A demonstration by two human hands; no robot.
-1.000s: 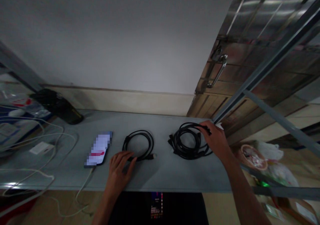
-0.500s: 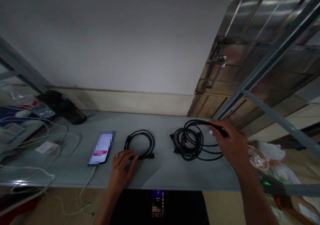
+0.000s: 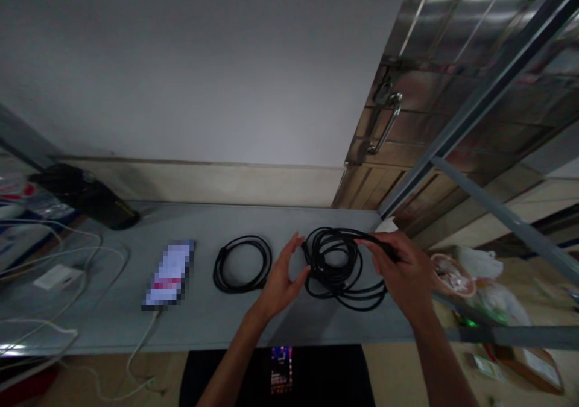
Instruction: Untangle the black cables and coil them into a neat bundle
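Observation:
A loose bundle of black cable lies in overlapping loops on the grey shelf. My right hand is closed on the bundle's right side, pinching several strands that rise slightly toward it. At the bundle's left edge is my left hand, thumb and fingers apart, the tips close to the loops; whether they touch I cannot tell. Left of that hand sits a neater black cable coil, one side partly covered by the hand.
A phone with a lit, blurred screen lies left of the coil, a white cord running from it. Further left are a black bottle, a white adapter and loose white cords. Grey metal posts frame the right side.
My left hand has left the neat coil and moved right to the looser bundle. My right hand keeps its hold on the cable, and the strands have shifted. The view has shifted slightly right.

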